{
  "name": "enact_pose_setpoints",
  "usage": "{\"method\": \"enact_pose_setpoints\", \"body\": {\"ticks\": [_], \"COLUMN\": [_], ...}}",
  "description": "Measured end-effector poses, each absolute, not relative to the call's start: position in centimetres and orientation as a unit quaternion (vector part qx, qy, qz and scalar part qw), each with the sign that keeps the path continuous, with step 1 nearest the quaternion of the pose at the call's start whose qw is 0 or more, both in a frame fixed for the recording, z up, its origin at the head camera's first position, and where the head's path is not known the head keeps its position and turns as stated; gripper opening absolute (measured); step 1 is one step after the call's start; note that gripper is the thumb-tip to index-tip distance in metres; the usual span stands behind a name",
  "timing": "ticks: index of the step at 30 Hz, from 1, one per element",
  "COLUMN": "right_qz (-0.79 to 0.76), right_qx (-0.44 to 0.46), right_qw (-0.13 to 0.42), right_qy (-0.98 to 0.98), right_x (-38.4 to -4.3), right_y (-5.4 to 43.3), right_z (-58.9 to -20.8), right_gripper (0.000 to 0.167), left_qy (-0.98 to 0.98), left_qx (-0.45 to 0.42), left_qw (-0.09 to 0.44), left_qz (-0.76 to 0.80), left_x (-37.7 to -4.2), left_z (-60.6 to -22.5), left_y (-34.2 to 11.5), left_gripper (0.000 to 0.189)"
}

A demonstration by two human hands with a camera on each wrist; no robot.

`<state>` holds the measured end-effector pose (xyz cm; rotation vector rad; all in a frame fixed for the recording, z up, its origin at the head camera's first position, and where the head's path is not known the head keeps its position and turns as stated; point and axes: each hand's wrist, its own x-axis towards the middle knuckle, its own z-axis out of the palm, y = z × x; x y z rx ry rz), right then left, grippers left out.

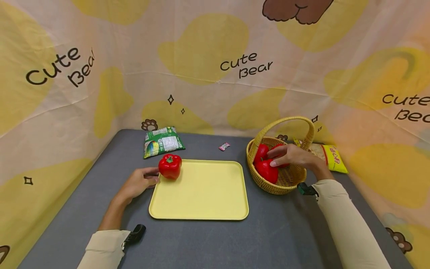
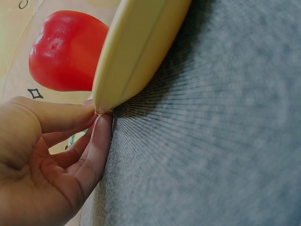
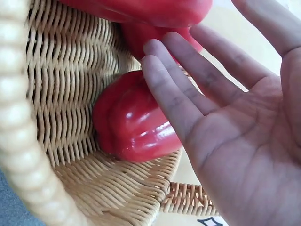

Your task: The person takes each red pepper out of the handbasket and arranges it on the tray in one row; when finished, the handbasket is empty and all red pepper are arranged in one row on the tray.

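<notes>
Pale sleeves [image 1: 349,228] closest to the camera, one on each forearm, reaching over the grey bench [image 1: 201,243]. Left hand [image 1: 137,183]: narrow, thumb and fingers pinching the rim of the yellow tray [image 1: 198,190] on its left side. One red pepper [image 1: 170,166] stands stem up at the tray's far left corner, just beside that hand. Right hand [image 1: 295,155]: fingers extended, grasping nothing, over red peppers [image 1: 267,170] inside the wicker basket [image 1: 273,189]; three visible. Fingertip contact with them: cannot tell.

Risks, judged: (1) a lift or jerk at the pinched rim could tilt the tray and roll the corner pepper off its left edge; (2) glossy, rounded skins could slip from a shallow fingertip hold; (3) peppers lie close together, so fingers pushing in at one could displace its neighbour; (4) a pepper raised steeply could strike the basket handle [image 1: 285,118], and a hard knock there might tip the basket.
</notes>
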<state>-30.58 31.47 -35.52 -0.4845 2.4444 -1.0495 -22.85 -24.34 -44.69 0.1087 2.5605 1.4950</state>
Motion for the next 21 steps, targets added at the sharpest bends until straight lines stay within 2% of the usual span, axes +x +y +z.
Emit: {"method": "enact_pose_setpoints", "body": {"ticks": [10,21], "right_qz": [-0.372,-0.389], "right_qx": [-0.158,-0.152], "right_qw": [0.242,0.243], "right_qy": [0.882,0.876], "right_x": [-30.36,-30.37], "right_y": [31.3,31.46], "right_z": [-36.03,-36.36], "right_gripper": [0.057,0.054], "left_qy": [0.858,0.857], "left_qx": [0.027,0.028], "left_qw": [0.091,0.091], "left_qz": [0.505,0.506], "left_x": [-22.93,-22.92], "left_z": [-44.86,-44.83], "left_y": [-24.21,-24.25], "left_gripper": [0.049,0.049]}}
